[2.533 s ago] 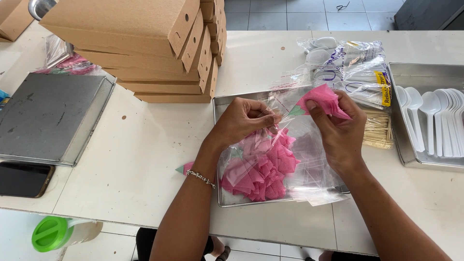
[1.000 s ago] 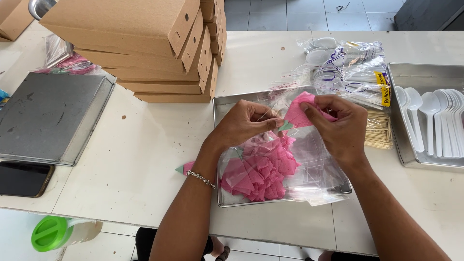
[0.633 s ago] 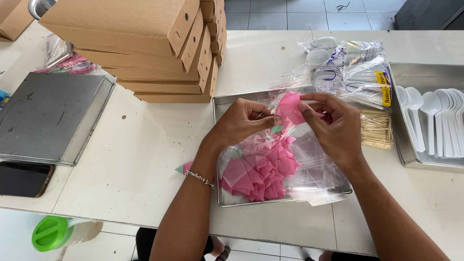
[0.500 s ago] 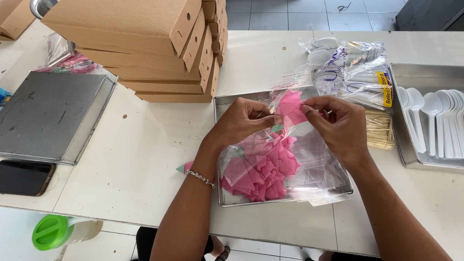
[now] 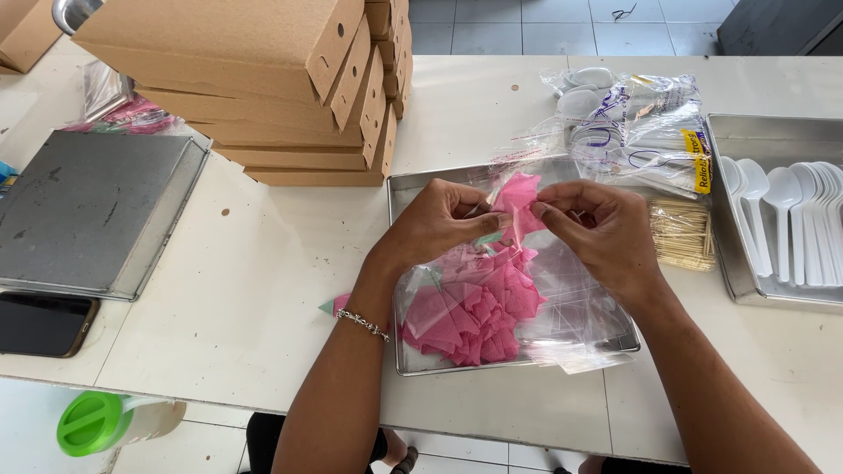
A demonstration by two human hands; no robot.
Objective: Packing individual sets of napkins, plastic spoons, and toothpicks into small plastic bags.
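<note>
On the white table [image 5: 263, 290] sits a shallow metal tray [image 5: 413, 189], and over it your left hand [image 5: 439, 224] and right hand [image 5: 597, 233] meet. Both pinch one pink paper piece [image 5: 518, 197] (fingertips pressed together on it) just above the tray's pile of pink pieces [image 5: 474, 307]. Cardboard boxes [image 5: 263, 79] are stacked behind the tray, white spoons [image 5: 790, 219] lie to its right.
</note>
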